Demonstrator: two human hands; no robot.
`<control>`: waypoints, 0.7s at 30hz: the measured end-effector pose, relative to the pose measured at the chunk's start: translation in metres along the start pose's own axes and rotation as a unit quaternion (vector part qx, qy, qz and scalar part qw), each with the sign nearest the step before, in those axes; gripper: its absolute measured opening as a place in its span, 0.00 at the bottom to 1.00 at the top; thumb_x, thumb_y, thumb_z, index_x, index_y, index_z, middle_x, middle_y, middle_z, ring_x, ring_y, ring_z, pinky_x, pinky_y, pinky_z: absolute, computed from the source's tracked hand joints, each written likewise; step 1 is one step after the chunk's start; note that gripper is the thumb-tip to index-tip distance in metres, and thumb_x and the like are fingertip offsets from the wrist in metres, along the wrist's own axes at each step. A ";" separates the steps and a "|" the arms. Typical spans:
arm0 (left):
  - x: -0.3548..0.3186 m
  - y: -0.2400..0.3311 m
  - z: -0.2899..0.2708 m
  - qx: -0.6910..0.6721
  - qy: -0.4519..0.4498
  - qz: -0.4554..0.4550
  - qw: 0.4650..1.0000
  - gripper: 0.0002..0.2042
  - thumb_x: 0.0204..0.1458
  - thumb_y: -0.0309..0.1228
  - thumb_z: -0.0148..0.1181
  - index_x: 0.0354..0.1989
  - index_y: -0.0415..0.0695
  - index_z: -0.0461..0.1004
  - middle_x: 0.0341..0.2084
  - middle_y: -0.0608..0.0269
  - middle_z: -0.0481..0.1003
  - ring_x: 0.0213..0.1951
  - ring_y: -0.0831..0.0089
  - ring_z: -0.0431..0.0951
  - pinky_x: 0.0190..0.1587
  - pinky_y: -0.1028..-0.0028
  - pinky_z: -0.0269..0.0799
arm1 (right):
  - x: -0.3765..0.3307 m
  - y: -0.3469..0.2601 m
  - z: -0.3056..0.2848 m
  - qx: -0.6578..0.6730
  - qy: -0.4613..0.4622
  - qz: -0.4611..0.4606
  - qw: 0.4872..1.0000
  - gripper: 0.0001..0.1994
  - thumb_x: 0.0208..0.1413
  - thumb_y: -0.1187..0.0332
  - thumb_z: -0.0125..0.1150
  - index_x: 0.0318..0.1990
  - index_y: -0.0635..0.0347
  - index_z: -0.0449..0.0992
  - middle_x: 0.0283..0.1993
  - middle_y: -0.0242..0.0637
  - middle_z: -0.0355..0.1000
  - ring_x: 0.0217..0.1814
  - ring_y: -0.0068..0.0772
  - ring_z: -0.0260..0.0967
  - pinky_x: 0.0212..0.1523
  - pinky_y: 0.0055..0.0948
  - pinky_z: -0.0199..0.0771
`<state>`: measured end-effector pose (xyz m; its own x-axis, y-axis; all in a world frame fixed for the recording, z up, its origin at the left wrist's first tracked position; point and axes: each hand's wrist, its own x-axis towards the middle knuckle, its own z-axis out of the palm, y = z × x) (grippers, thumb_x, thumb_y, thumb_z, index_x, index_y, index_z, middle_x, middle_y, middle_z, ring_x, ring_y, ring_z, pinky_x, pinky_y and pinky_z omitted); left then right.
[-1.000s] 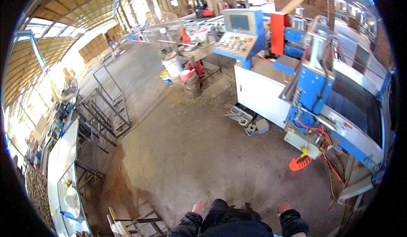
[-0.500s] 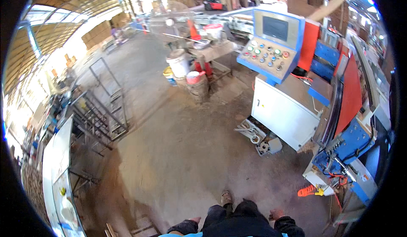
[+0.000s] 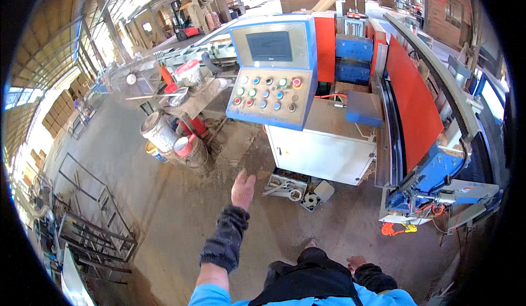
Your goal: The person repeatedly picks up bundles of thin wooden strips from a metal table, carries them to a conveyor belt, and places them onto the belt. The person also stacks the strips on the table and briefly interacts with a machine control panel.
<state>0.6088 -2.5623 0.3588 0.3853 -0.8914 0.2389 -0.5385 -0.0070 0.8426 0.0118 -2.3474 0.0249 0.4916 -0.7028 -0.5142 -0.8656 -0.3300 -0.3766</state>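
Observation:
My left hand (image 3: 243,189) reaches forward over the floor, fingers stretched out and apart, with nothing in it. It is nearest to the control panel (image 3: 268,95), a blue-framed slanted box with a dark screen (image 3: 269,46) and several coloured push buttons, and does not touch it. My right hand (image 3: 356,263) hangs low beside my right leg, its fingers loosely bent; I see nothing in it. Dark sleeve covers are on both forearms.
A white cabinet (image 3: 320,153) stands below the panel, with a tray of wrenches (image 3: 286,188) on the floor by it. Rightward is a machine with a red guard (image 3: 413,106) and an orange coiled hose (image 3: 388,229). Buckets (image 3: 160,132) stand left of the panel; metal frames (image 3: 93,235) lie farther left.
My left hand has risen from beside my leg and stretched forward. The view has turned right and come closer to the panel. My right hand remains low.

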 end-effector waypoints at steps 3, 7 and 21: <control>0.116 0.032 0.014 -0.109 -0.029 0.048 0.992 0.36 0.68 0.49 0.57 0.76 0.32 0.67 0.78 0.35 0.63 0.79 0.43 0.62 0.80 0.56 0.57 | 0.033 0.015 0.007 0.064 0.019 0.024 0.997 0.14 0.58 0.57 0.69 0.48 0.50 0.83 0.46 0.39 0.83 0.49 0.48 0.83 0.46 0.52 0.83; 0.229 0.053 0.012 0.386 -0.081 0.173 0.902 0.40 0.66 0.52 0.56 0.82 0.39 0.60 0.83 0.38 0.55 0.81 0.41 0.57 0.81 0.51 0.53 | 0.051 0.019 0.007 0.600 0.056 0.215 0.768 0.10 0.62 0.58 0.68 0.46 0.50 0.82 0.44 0.36 0.84 0.48 0.41 0.84 0.45 0.51 0.83; 0.308 0.081 -0.012 0.333 0.027 0.171 0.927 0.43 0.63 0.53 0.63 0.81 0.43 0.60 0.77 0.44 0.67 0.75 0.44 0.67 0.75 0.46 0.60 | 0.043 -0.113 0.052 0.506 0.074 0.291 0.808 0.10 0.70 0.66 0.53 0.39 0.61 0.75 0.36 0.46 0.74 0.33 0.45 0.76 0.29 0.57 0.79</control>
<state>0.6931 -2.8319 0.5065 0.1327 -0.8695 0.4758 -0.9726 -0.0218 0.2314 0.1354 -2.3078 0.0056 -0.0520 -0.6455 -0.7620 -0.3879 0.7162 -0.5802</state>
